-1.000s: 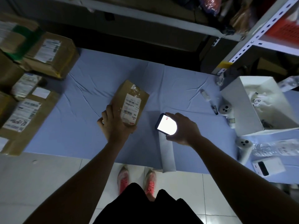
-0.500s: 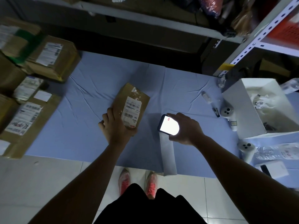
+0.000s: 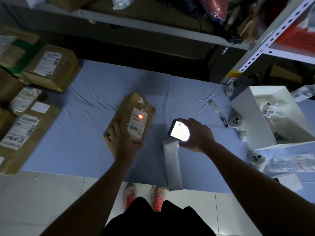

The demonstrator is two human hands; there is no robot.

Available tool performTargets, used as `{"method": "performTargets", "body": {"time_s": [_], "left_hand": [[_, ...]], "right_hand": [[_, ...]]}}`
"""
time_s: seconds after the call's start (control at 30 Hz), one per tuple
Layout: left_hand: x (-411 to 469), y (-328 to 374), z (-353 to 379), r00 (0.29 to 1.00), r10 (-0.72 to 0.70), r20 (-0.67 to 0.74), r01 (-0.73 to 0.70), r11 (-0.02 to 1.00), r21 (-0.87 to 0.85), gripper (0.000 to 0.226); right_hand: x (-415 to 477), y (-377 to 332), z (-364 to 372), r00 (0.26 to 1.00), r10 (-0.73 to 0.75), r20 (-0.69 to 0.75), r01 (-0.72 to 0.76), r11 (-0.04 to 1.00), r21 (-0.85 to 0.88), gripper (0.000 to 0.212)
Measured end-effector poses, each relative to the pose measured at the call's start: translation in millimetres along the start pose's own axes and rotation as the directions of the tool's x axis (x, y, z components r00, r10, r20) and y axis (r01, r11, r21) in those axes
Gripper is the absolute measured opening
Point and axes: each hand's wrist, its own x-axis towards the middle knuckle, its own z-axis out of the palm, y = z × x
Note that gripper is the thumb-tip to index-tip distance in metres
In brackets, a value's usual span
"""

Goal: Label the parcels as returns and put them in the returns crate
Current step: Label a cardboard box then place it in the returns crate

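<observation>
A small brown cardboard parcel (image 3: 134, 108) with a white shipping label lies in the middle of the blue-covered table (image 3: 88, 116). My left hand (image 3: 121, 142) grips its near end. A red scan dot glows on the label (image 3: 140, 116). To the parcel's right, my right hand (image 3: 196, 135) holds a handheld scanner (image 3: 178, 132) with a bright white screen. A white paper strip (image 3: 172, 166) hangs down from the scanner toward the table's front edge.
Several labelled cardboard parcels (image 3: 25, 103) are piled at the table's left. An open white box (image 3: 265, 116), white controllers (image 3: 236, 121), a marker and plastic-wrapped items (image 3: 289, 164) sit at the right. Metal shelving (image 3: 265, 40) stands behind, with a red crate (image 3: 300, 34) on it.
A red scan dot now glows on the parcel's label. Both hands and the parcel have stayed almost in the same place.
</observation>
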Motion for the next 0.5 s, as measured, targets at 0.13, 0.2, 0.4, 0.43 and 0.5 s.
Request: {"method": "performTargets", "body": {"time_s": [0.13, 0.2, 0.4, 0.43, 0.5], "left_hand": [[-1, 4, 2, 1.000, 0.000, -0.012, 0.001, 1.000, 0.028, 0.120], [-2, 6, 2, 1.000, -0.007, -0.021, 0.007, 0.999, 0.032, 0.118], [3, 17, 0, 0.999, 0.033, -0.018, -0.032, 0.996, 0.088, 0.121], [6, 16, 0, 0.999, 0.043, -0.013, -0.041, 0.993, 0.110, 0.121], [10, 13, 0, 0.997, 0.075, -0.024, -0.071, 0.988, 0.136, 0.122]], "right_hand": [[3, 7, -3, 1.000, -0.017, 0.007, 0.017, 1.000, -0.013, 0.095], [3, 10, -4, 1.000, -0.030, 0.006, 0.030, 0.998, -0.048, 0.094], [2, 21, -5, 0.999, -0.054, 0.004, 0.054, 0.998, -0.035, 0.094], [2, 23, -5, 0.999, -0.053, 0.003, 0.053, 0.998, -0.039, 0.094], [3, 29, -4, 0.999, -0.046, 0.010, 0.047, 0.998, -0.031, 0.095]]}}
